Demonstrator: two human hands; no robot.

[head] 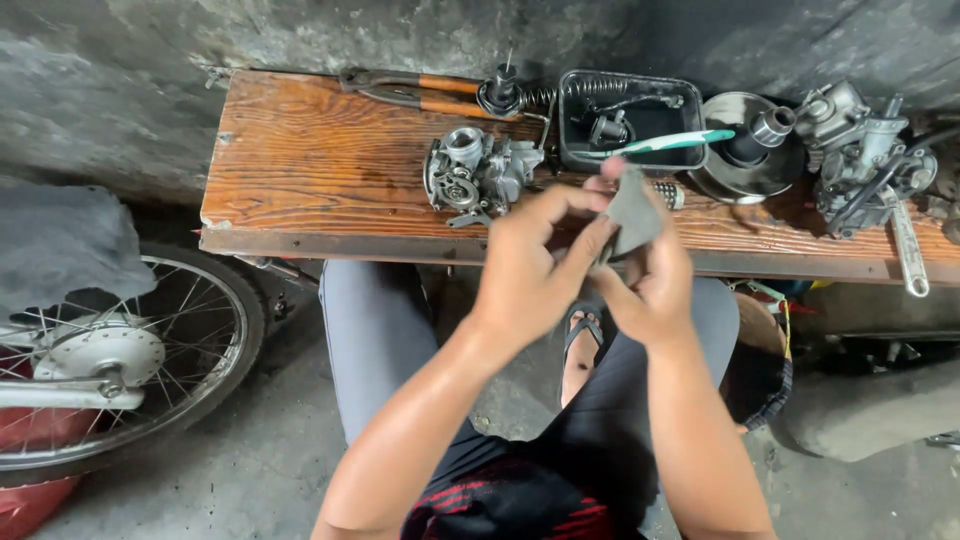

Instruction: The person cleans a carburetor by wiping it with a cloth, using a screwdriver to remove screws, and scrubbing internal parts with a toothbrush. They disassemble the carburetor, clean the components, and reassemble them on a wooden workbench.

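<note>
nearest the camera, dark shorts w/ red stripes and two bare forearms are seen. the left hand (525, 270) and right hand (650, 285) are raised together over the lap, just in front of the bench (300, 170) edge. a small grey cloth (635, 212) is pinched betw. both hands: the right hand's fingers are closed round its lower part, w/ a fingertip showing pink at the top edge, and the left hand's fingers (570, 200) are curled in, thumb and forefinger pressed to the cloth's left side. whether anything is wrapped inside the cloth can't be told.

below the hands a sandalled foot (580, 345) is seen on the concrete floor. to the left, a spoked wheel (120, 360) w/ hub is seen, a grey rag draped above it.

further out, on the wooden bench, a carburetor (475, 170) is laid just left of the hands. behind it, orange-handled pliers (420, 92) are laid near the wall. a black tray (630, 120) holds small parts, w/ a teal-and-white toothbrush (670, 143) resting across its rim. right of that, a round metal bowl (745, 145), then a second carburetor assy (865, 155) and a wrench (908, 250) at the far right.
</note>
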